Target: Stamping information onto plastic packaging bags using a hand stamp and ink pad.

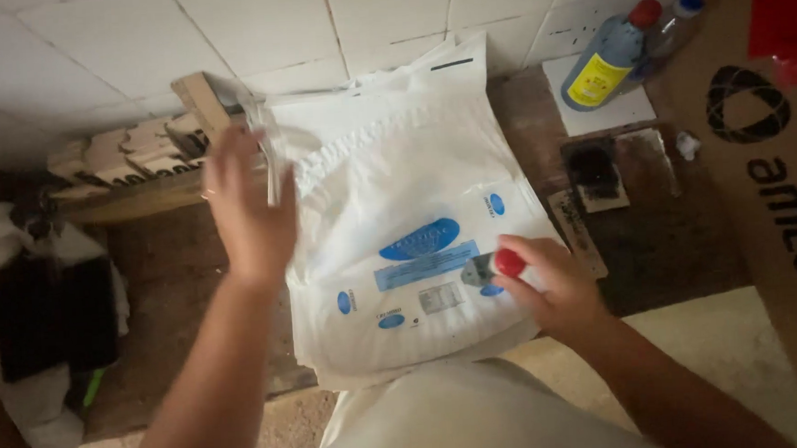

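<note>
A stack of white plastic bags [397, 188] with blue oval print lies on a dark worn bench against a tiled wall. My left hand [248, 209] is raised at the stack's left edge, blurred, and holds a thin clear plastic sheet [267, 144] lifted off the pile. My right hand [556, 284] rests on the lower right of the top bag and grips a small stamp with a red knob [501, 264], its base pressed near the blue label.
A black ink pad [594, 173] sits on the bench right of the bags. Two bottles [612, 54] lie on a white tile at the back right. A brown cardboard box [768, 168] stands at the right; a wooden frame [197, 103] and stacked blocks at the left.
</note>
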